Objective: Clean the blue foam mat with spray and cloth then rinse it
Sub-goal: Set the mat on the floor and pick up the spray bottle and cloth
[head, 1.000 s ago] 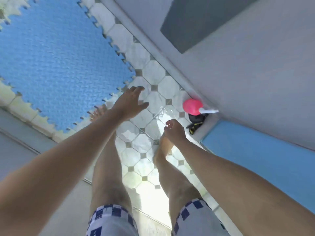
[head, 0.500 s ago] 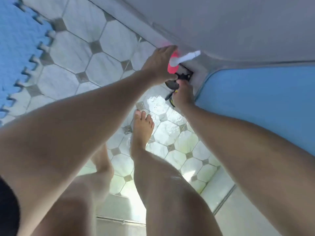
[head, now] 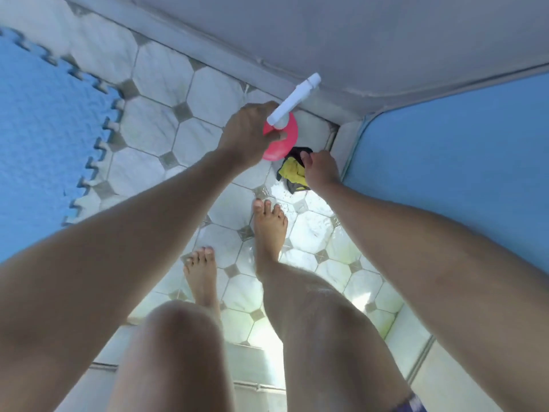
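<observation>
Left hand [head: 246, 135]: at about 12 o'clock from the frame centre, fingers wrapped closed around the neck of a pink round plastic spray bottle [head: 282, 141] with a long white nozzle [head: 294, 101]. Nozzle angled toward 1 o'clock, its tip toward the grey wall base [head: 267, 63]. Whether the bottle's bottom rests on the floor or is raised cannot be told.

Right hand [head: 320, 169]: at 1 o'clock from centre, just beside the bottle at its 4 o'clock. Fingers pinched shut on a crumpled black-and-yellow cloth [head: 292, 171]. Cloth lies bunched on the floor in the corner, its lower edge touching a wet tile.

Blue foam mat with interlocking toothed edge and embossed texture [head: 44, 138]: flat on the floor at 9 to 10 o'clock, well apart from both hands; toothed border runs along its right side.

Second blue panel, smooth-faced [head: 460, 162]: at 2 to 3 o'clock, standing beside the corner, its left edge near the right hand. Material cannot be told.

White octagonal-tiled floor with small grey square insets [head: 154, 135]: glossy and wet-looking near 5 o'clock from the cloth, with bright reflections lower down.

Bare feet [head: 269, 224]: two, toes pointing to 12 o'clock, the right foot forward and near the cloth, the left foot behind at 6 o'clock. Knees fill the lower frame.
</observation>
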Available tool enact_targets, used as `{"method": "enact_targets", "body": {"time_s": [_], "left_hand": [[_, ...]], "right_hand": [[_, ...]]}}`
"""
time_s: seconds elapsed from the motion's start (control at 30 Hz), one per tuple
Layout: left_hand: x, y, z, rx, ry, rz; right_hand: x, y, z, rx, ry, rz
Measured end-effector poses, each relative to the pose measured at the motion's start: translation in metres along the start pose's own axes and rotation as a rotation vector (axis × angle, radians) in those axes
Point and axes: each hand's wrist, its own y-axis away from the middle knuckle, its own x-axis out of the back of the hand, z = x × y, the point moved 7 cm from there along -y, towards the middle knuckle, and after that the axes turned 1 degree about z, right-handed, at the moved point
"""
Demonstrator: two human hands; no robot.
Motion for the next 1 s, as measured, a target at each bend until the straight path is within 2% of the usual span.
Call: {"method": "enact_targets", "body": {"time_s": [0.23, 0.33, 0.4, 0.47, 0.53, 0.63, 0.8, 0.9, 1.0], "left_hand": [[0.147, 0.133, 0.086, -0.02, 0.038, 0.029], [0.208, 0.185, 0.147, -0.123, -0.019, 0.022], [0.239, 0.218, 0.198, -0.236, -0.063, -0.039], [0.263, 0.249, 0.253, -0.36, -0.115, -0.103], [0.276, 0.28, 0.311, -0.483, -0.15, -0.179], [0.275, 0.323, 0.393, -0.636, -0.179, -0.299], [0.228, 0.39, 0.524, -0.855, -0.225, -0.451], [0.178, 0.427, 0.593, -0.953, -0.235, -0.534], [0.117, 0.463, 0.652, -1.051, -0.242, -0.635]], "right_hand": [[0.125, 0.186, -0.055, -0.267, -1.117, -0.027], [0.199, 0.27, -0.09, -0.147, -1.42, -0.123], [0.253, 0.329, -0.099, -0.019, -1.425, -0.109], [0.299, 0.383, -0.094, 0.056, -1.301, -0.039], [0.342, 0.436, -0.077, 0.078, -1.133, 0.108], [0.393, 0.519, -0.04, 0.072, -1.006, 0.297], [0.445, 0.656, 0.043, -0.069, -0.871, 0.542], [0.461, 0.727, 0.11, -0.223, -0.882, 0.732], [0.463, 0.784, 0.178, -0.358, -0.931, 0.849]]}}
